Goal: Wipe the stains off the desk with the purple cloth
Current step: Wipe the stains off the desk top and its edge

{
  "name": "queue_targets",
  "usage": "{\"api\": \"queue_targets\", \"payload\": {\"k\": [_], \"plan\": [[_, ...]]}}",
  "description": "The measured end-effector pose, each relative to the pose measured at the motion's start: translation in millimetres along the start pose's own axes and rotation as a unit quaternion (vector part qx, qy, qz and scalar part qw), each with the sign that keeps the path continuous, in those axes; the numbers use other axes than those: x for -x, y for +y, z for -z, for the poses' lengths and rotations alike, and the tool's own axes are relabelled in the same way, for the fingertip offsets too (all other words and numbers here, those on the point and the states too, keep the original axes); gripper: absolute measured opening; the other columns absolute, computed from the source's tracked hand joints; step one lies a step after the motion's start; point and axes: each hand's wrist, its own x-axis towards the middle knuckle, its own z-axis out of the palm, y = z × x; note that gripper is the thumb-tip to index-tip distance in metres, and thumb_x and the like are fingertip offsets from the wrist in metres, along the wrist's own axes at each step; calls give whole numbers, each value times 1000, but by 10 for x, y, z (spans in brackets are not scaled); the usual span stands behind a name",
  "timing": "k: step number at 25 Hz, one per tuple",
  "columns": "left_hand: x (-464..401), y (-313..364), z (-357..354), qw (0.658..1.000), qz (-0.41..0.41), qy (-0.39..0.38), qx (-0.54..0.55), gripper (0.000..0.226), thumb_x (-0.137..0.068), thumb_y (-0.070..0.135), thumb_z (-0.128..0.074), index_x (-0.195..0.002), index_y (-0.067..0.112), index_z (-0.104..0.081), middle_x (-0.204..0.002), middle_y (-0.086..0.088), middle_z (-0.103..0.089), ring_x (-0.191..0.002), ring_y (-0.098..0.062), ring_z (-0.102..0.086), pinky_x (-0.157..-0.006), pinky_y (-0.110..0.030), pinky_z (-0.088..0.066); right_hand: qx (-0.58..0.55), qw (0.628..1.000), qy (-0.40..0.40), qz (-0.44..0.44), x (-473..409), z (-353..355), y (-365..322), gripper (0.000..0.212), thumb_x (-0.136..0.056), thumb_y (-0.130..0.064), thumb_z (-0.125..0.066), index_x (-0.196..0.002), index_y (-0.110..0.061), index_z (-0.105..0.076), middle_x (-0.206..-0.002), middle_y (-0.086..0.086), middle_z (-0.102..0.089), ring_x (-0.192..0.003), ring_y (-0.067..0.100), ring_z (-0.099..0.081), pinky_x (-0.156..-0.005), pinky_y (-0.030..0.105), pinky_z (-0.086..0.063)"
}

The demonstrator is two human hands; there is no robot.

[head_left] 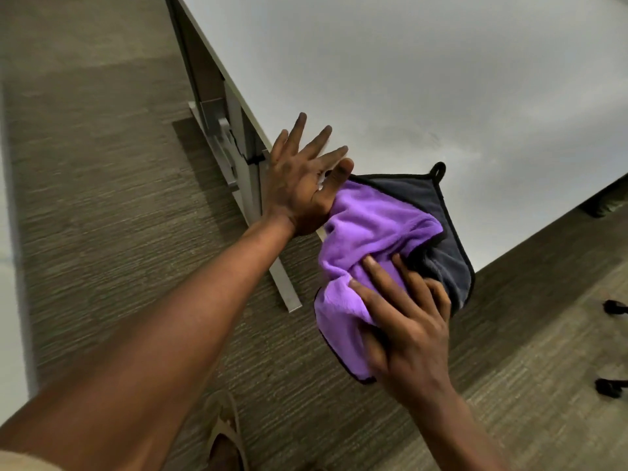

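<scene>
The purple cloth (370, 232), grey on its other side with a black hem and hanging loop, lies bunched over the near corner of the white desk (424, 79) and hangs partly off its edge. My right hand (404, 321) grips the cloth's near end, fingers curled into the folds. My left hand (302, 178) is at the desk's left edge with fingers spread and straight, its thumb and palm touching the cloth's far left corner. Faint smudges (421, 136) show on the desk beyond the cloth.
The desk's metal leg and foot (238, 158) stand under its left edge on brown carpet (102, 164). Black chair casters (611, 307) sit at the right. My sandalled foot (226, 440) is at the bottom. A pale surface (10, 266) runs along the left.
</scene>
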Motion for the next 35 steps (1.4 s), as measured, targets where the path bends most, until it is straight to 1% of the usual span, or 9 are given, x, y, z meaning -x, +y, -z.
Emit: {"api": "queue_targets", "payload": {"k": [3, 8, 11, 14, 17, 21, 24, 31, 35], "plan": [[-22, 5, -19, 1000, 1, -9, -12, 74, -95, 64, -13, -138, 31, -63, -157, 0, -48, -157, -28, -19, -125, -46, -15, 60, 994, -79, -48, -377, -67, -267, 43, -88, -47, -48, -126, -45, -67, -154, -10, -53, -138, 31, -52, -101, 47, -35], [-39, -19, 17, 999, 12, -20, -22, 77, -93, 68, -12, -138, 32, -64, -155, 0, -51, -152, -24, -33, -122, -44, -21, 49, 992, -106, 38, -34, 173, -81, 32, -90, -39, -54, -114, -31, -72, -153, -6, -54, -131, 35, -57, -102, 45, -39], [-28, -14, -33, 1000, 8, -10, -17, 75, -95, 68, -14, -136, 31, -65, -153, 0, -53, -150, -23, -36, -121, -46, -22, 54, 981, -160, 96, -72, 297, 146, 36, -89, -43, -55, -122, -36, -67, -157, -6, -50, -133, 37, -54, -99, 48, -42], [-51, -43, -58, 1000, -4, -12, -14, 76, -95, 68, -12, -136, 30, -65, -153, 0, -54, -149, -25, -37, -121, -46, -23, 61, 979, -192, 42, -456, 133, 28, 43, -90, -51, -48, -130, -44, -60, -161, -6, -44, -145, 33, -42, -103, 47, -38], [-67, -40, -28, 1000, -8, -16, -15, 76, -95, 66, -11, -137, 30, -64, -153, 0, -53, -150, -25, -37, -121, -45, -23, 65, 988, -140, -6, -533, -27, -138, 41, -88, -50, -45, -124, -41, -64, -160, -5, -46, -146, 32, -42, -108, 46, -32], [-50, -6, -5, 1000, 1, -23, -11, 78, -94, 67, -11, -138, 31, -63, -155, 1, -51, -151, -23, -34, -122, -45, -21, 52, 997, -9, 50, -20, -120, -21, 33, -100, -37, -48, -121, -29, -72, -157, -2, -51, -143, 32, -49, -107, 49, -39], [-29, -13, -16, 1000, 1, -15, -4, 75, -95, 67, -13, -137, 31, -64, -154, 0, -52, -151, -22, -34, -122, -46, -20, 73, 993, 22, 89, 208, -168, 151, 36, -97, -36, -53, -126, -30, -74, -153, 5, -54, -142, 36, -50, -105, 52, -44], [-35, -23, -29, 1000, -8, -13, -7, 75, -96, 65, -13, -137, 30, -64, -154, -1, -52, -149, -24, -36, -121, -46, -21, 90, 983, 46, -154, -204, -273, -427, 35, -103, -47, -41, -122, -38, -69, -147, 1, -62, -129, 43, -56, -107, 56, -39], [-43, -14, 7, 1000, -10, -20, -12, 71, -97, 62, -15, -139, 30, -63, -155, 0, -51, -150, -24, -36, -121, -46, -21, 44, 982, 102, -149, -254, -297, -426, 36, -104, -41, -42, -124, -32, -70, -141, -3, -66, -131, 31, -60, -107, 53, -43]]}}
